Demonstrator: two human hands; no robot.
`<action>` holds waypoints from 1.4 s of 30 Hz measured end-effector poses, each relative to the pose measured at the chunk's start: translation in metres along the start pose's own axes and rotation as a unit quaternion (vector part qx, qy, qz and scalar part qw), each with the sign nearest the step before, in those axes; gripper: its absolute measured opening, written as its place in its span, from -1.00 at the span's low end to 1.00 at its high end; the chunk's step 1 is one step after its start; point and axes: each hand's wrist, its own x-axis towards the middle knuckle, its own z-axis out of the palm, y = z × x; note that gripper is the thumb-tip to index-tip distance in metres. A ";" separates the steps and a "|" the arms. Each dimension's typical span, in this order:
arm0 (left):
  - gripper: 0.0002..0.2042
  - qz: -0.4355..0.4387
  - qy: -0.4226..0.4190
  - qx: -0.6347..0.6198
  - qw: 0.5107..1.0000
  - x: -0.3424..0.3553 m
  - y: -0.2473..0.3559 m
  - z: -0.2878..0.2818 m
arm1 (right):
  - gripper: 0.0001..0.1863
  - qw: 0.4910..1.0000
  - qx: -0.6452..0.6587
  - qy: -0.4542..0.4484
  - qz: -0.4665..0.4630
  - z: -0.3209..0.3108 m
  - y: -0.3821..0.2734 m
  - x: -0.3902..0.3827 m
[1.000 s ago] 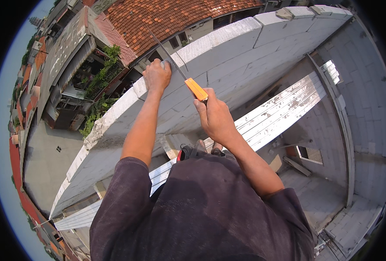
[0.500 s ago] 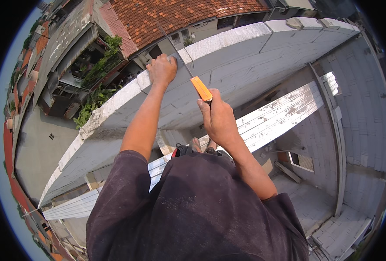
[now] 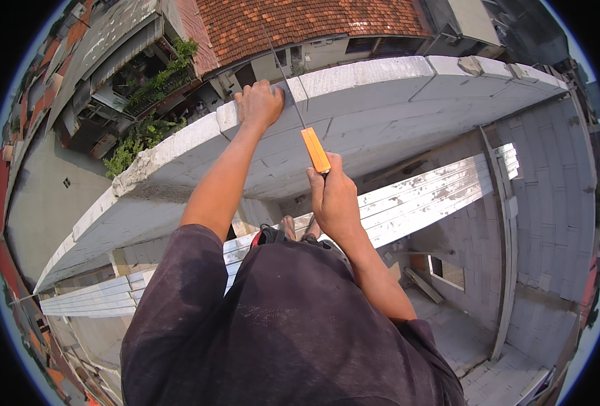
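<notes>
My right hand grips a long thin-bladed tool, likely a saw, by its orange handle. Its dark blade points away from me across the top of the pale block wall, with a thin dark line on the block beside it. Just left of the blade, my left hand has its fingers curled over the wall's top edge, gripping it.
Below me, my feet stand on white ribbed planks high inside an unfinished block building. A long beam crosses at the right. Beyond the wall's edge are tiled roofs, a neighbouring house and plants.
The saw handle in my right hand has drawn back toward me, away from the wall top. My left hand keeps its grip. The camera's view has tilted a little.
</notes>
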 end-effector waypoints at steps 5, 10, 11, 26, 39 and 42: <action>-0.57 0.003 -0.001 0.002 1.000 0.001 0.003 -0.002 | -0.68 1.000 0.002 0.019 -0.011 -0.029 0.026 -0.095; -0.55 0.000 -0.002 0.009 1.000 0.003 0.004 0.003 | -0.70 0.999 0.021 0.027 0.024 0.000 0.023 -0.005; -0.55 0.004 0.001 0.010 1.000 0.003 0.004 0.003 | -0.70 0.999 0.017 0.031 0.009 0.003 0.017 0.002; -0.55 0.012 -0.022 0.032 0.999 0.003 0.009 -0.003 | -0.63 0.999 0.008 0.012 0.044 -0.003 0.006 0.015; -0.57 0.044 0.003 0.071 0.996 0.006 0.004 0.011 | -0.65 0.998 0.010 0.042 0.044 -0.005 0.003 0.004; -0.57 0.046 0.007 0.081 0.996 0.012 0.005 0.008 | -0.63 0.998 0.021 0.035 0.054 -0.003 0.003 0.015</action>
